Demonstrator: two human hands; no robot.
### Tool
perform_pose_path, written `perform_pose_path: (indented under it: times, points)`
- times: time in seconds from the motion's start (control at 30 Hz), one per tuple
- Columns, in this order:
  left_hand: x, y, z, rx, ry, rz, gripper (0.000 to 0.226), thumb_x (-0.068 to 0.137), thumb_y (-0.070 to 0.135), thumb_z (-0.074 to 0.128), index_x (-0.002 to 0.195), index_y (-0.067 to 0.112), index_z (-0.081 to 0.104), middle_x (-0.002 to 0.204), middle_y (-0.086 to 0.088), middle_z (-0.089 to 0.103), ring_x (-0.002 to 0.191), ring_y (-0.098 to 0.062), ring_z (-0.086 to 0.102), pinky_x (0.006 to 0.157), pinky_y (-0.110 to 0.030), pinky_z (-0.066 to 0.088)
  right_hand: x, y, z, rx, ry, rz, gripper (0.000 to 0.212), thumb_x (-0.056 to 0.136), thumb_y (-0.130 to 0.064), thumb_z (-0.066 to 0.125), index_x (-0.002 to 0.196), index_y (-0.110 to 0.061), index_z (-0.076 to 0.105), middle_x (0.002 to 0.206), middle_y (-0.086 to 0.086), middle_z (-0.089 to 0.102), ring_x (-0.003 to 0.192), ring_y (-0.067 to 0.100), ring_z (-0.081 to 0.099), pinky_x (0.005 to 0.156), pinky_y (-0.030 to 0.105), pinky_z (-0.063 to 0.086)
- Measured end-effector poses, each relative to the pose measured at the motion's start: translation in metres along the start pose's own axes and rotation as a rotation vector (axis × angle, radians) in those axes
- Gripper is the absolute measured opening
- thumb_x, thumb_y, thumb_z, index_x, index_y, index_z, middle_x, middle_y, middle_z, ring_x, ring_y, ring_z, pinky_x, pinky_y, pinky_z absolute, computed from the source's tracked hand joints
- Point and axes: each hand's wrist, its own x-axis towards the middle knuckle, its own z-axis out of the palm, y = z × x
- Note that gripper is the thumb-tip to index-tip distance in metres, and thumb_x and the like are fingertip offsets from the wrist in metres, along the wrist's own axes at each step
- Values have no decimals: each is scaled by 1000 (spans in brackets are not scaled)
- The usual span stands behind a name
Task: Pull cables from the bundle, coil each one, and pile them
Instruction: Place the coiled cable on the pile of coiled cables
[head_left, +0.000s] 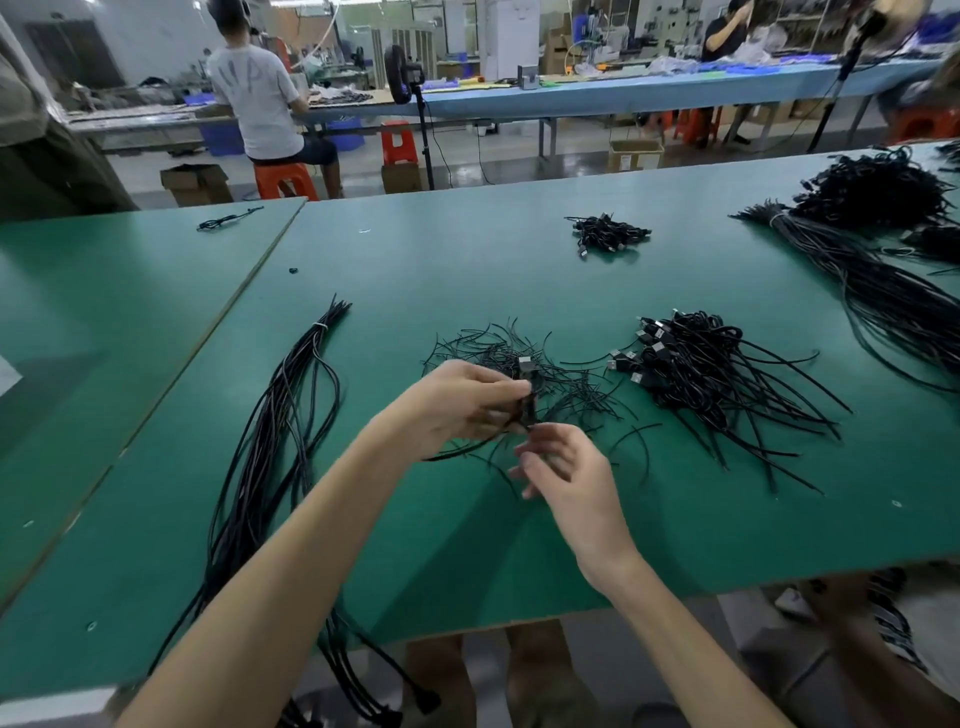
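Observation:
A long bundle of black cables (275, 441) lies on the green table (467, 270) at my left, tied near its far end and hanging over the near edge. My left hand (457, 400) is shut on a coiled black cable (527, 402) with a silver plug at its top. Just below it, my right hand (561, 467) pinches a thin black strand at the coil's lower end. Under both hands lies a scatter of thin black ties (519, 358). To the right rests a pile of coiled cables (696, 364) with loose tails fanning out.
A smaller heap of coiled cables (608, 234) sits farther back. Large cable bundles (878, 249) fill the far right. A single cable (228, 219) lies at the far left. A seam (249, 291) splits the table. Another person's arm (852, 623) shows at the lower right.

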Motion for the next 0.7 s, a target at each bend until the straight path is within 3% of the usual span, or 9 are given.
perform_pose_path:
  times: [0.13,0.23,0.33,0.37,0.43,0.53,0.63,0.7]
  points:
    - [36,14,42,-47,73,-16,18,89,19,81,96,3,78,71,-1,72,55,-8,65,56,-19,54,-1,1,2,-105,-58,7,19,95,-4,68,105,-21,66,90,-4,72,82,17,73,70,30,58]
    - [65,22,76,-84,112,-5,25,90,13,79,104,-7,75,77,-10,72,52,-11,66,54,-21,58,-2,-1,2,-101,-88,10,21,94,1,66,106,-17,63,84,-6,70,74,12,70,66,25,53]
    - [90,25,102,-39,154,16,24,90,11,79,103,-8,74,73,-13,73,50,-14,66,54,-22,59,-1,-3,0,-233,-99,-20,26,92,1,65,101,-22,58,74,-20,67,61,1,62,57,15,46]
    - [97,24,109,-33,161,24,23,91,10,78,102,-9,73,74,-15,73,53,-17,67,56,-25,61,-1,-3,-1,-262,-99,-27,29,91,1,65,99,-25,55,74,-23,66,62,-1,61,55,15,46]
    - [105,22,121,-37,161,28,21,94,6,74,103,-13,70,83,-23,75,66,-26,72,67,-33,65,-1,-2,-2,-278,-85,-16,28,90,3,63,94,-23,55,76,-12,66,64,-1,56,56,17,44]
    - [108,18,132,-115,138,45,19,99,-6,57,112,-17,65,94,-26,73,66,-24,73,65,-30,64,1,6,-2,-287,-51,21,9,92,4,59,97,-3,58,80,6,63,69,10,51,64,25,45]
    - [108,17,133,-165,101,60,28,99,-15,43,115,-12,66,109,-28,72,79,-25,74,70,-25,63,3,8,-3,-295,-47,36,4,92,3,61,92,-1,60,77,-7,65,68,6,57,63,30,51]
    - [106,16,131,-174,35,43,32,99,-17,41,122,-13,64,120,-29,69,98,-31,73,77,-24,63,3,7,-1,-319,-74,31,26,87,5,63,74,-14,52,61,-19,61,56,-2,49,54,21,40]
